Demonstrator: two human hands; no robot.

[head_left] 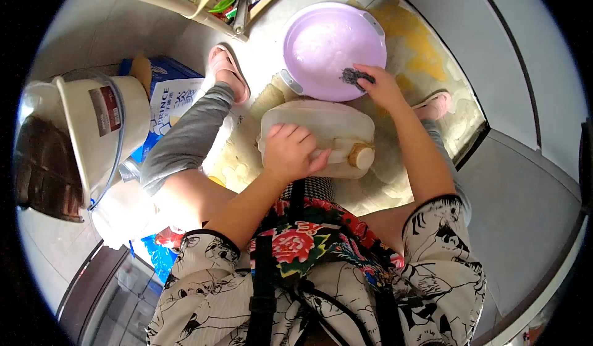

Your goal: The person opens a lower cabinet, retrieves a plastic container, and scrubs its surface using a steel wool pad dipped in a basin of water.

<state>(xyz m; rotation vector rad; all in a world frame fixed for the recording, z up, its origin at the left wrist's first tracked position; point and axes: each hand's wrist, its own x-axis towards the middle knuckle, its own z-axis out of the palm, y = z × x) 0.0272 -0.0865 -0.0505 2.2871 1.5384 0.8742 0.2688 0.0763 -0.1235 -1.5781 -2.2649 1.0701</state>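
Observation:
My left hand (290,152) is wrapped round the handle of a cloudy plastic jug (327,120), which stands on the floor between my legs. A yellowish-brown stain rings the neck under its white cap (365,158). Over the near right rim of a lilac basin (290,49), my right hand (378,85) pinches a dark grey scouring pad (355,76). Sudsy water (324,43) lies in the basin, just beyond the jug. The fingertips of my right hand are partly hidden by the pad.
A white bucket (77,117) and a blue carton (162,69) stand to the left. A beige rack (204,12) is at the far left. Grey cabinet panels (494,43) border the right side. The tiled floor around the basin is wet with yellow patches (420,37).

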